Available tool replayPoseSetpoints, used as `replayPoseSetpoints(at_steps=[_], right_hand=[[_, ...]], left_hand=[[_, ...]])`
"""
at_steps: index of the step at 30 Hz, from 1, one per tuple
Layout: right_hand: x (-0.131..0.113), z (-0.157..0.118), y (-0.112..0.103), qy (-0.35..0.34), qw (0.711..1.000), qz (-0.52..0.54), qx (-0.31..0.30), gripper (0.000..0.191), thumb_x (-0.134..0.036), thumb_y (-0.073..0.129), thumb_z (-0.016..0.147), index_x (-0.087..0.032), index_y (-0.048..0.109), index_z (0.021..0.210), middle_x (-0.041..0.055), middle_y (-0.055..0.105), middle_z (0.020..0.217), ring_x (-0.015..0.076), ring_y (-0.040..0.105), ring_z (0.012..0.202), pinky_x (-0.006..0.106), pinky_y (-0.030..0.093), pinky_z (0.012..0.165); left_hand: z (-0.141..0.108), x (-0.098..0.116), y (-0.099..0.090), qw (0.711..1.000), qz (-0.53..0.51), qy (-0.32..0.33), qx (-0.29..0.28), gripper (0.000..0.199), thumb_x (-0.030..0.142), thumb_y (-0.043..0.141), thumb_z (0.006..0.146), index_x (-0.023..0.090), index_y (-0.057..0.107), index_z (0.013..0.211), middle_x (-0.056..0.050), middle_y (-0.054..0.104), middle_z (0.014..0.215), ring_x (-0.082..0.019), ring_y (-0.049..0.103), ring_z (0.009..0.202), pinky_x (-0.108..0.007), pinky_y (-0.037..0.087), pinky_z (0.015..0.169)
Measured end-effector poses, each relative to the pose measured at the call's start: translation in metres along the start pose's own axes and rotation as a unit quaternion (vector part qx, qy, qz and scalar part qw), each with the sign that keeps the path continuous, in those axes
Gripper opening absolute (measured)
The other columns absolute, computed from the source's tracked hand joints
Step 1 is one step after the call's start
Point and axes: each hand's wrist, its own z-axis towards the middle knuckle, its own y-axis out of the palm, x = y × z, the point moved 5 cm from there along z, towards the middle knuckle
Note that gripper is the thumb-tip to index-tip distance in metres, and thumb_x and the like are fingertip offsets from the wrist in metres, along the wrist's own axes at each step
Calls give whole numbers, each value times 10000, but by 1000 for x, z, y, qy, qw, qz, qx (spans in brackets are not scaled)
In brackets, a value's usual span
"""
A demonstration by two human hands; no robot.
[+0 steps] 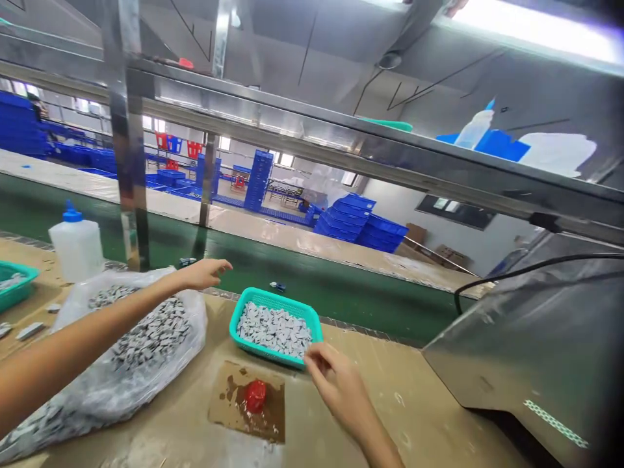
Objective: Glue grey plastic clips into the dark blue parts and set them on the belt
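Note:
My left hand point(202, 274) reaches over the near edge of the green conveyor belt point(390, 309), its fingers apart and nothing seen in them. Close by on the belt lie a small dark-and-grey part point(187, 262) and another small dark-and-white part point(277, 286). My right hand point(336, 377) is at the front right corner of a teal basket point(275, 356) full of small grey pieces point(275, 328). Its thumb and fingers are pinched together; whatever sits between the tips is too small to make out. A wet red lump point(255, 395) rests on a stained brown cardboard square point(227, 416) before the basket.
A clear plastic bag point(188, 338) of grey pieces lies under my left forearm. Behind it stands a white bottle point(77, 244) with a blue cap. Another teal basket point(17, 296) is at far left. A metal post point(127, 143) and overhead shelf point(312, 133) span the belt; a metal housing point(541, 351) stands right.

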Motion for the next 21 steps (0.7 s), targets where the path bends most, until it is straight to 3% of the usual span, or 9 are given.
replayPoseSetpoints(at_steps=[2, 4, 7, 10, 13, 16, 19, 21], right_hand=[[20, 44, 9, 6, 999, -30, -38, 239, -87, 544, 731, -161, 597, 952, 69, 579, 902, 207, 535, 834, 291, 421, 738], [36, 71, 22, 16, 997, -43, -69, 354, -11, 619, 597, -135, 637, 927, 103, 586, 892, 252, 534, 846, 319, 420, 737], [50, 83, 35, 22, 995, -45, -88, 281, 30, 605, 575, -118, 684, 801, 112, 594, 800, 262, 545, 789, 324, 419, 697], [57, 79, 36, 27, 997, -25, -74, 206, 11, 584, 624, -129, 692, 729, 97, 604, 755, 240, 549, 752, 307, 410, 678], [64, 76, 32, 46, 998, 14, -39, 204, 7, 572, 623, -144, 689, 695, 67, 617, 699, 203, 556, 682, 277, 408, 642], [70, 79, 30, 76, 995, 68, 19, 177, -23, 551, 628, -147, 676, 651, 51, 616, 634, 190, 558, 639, 278, 414, 634], [69, 78, 25, 102, 981, 141, 80, 114, -107, 567, 629, -140, 669, 668, 61, 619, 635, 200, 562, 626, 302, 433, 634], [61, 69, 19, 108, 968, 202, 104, 119, -190, 571, 646, -136, 666, 693, 73, 628, 669, 200, 570, 620, 306, 455, 618]], left_hand=[[53, 4, 22, 1000, 22, 7, -9, 399, 131, 488, 775, 120, 428, 1169, -126, 523, 1114, -245, 485, 1035, -373, 379, 880], [100, 15, 50, 999, 34, 22, -29, 362, 198, 490, 818, 135, 430, 1169, -107, 507, 1124, -227, 498, 1009, -412, 398, 867], [154, 35, 89, 996, 42, 39, -64, 322, 264, 492, 832, 153, 465, 1133, -85, 487, 1140, -213, 493, 1007, -432, 416, 853], [181, 46, 114, 995, 37, 15, -88, 283, 273, 494, 831, 148, 497, 1085, -82, 501, 1113, -202, 507, 976, -408, 437, 826], [185, 48, 115, 996, 7, -22, -86, 267, 281, 487, 835, 145, 506, 1064, -79, 516, 1079, -188, 525, 934, -383, 456, 793], [170, 51, 96, 996, -54, -45, -55, 274, 284, 485, 836, 139, 500, 1068, -80, 516, 1070, -185, 528, 917, -378, 462, 776], [132, 65, 71, 988, -147, -46, -12, 283, 288, 468, 843, 132, 474, 1078, -75, 515, 1027, -166, 537, 844, -340, 477, 709], [85, 79, 60, 975, -218, -34, 8, 233, 222, 381, 870, 135, 431, 1081, -58, 512, 942, -124, 529, 731, -271, 466, 627]])
